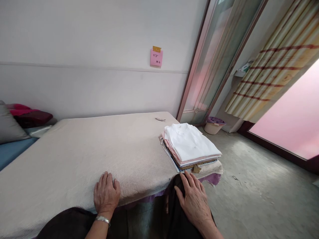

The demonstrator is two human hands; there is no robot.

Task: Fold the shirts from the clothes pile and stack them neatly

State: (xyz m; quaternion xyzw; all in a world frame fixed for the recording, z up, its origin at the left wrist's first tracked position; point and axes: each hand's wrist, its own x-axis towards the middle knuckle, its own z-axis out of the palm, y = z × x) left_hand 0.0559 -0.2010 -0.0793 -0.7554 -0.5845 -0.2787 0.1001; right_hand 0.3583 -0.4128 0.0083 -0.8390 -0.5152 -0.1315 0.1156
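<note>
My left hand (pixel 106 194) lies flat, palm down, on the near edge of a beige woven cover (pixel 82 156) spread over a low bed. It holds nothing, and a silver bracelet (pixel 102 219) circles that wrist. My right hand (pixel 193 196) rests open on my dark-trousered knee, fingers stretched out, just in front of a stack of folded clothes (pixel 190 146). The stack sits on the bed's right corner with a white shirt on top and pink, brown and blue layers beneath.
A small dark object (pixel 160 119) lies near the bed's far edge. Cushions and a grey pillow (pixel 10 127) sit at the left. A pink note (pixel 156 57) is stuck on the wall. A basin (pixel 213 125) stands on the concrete floor by the sliding door.
</note>
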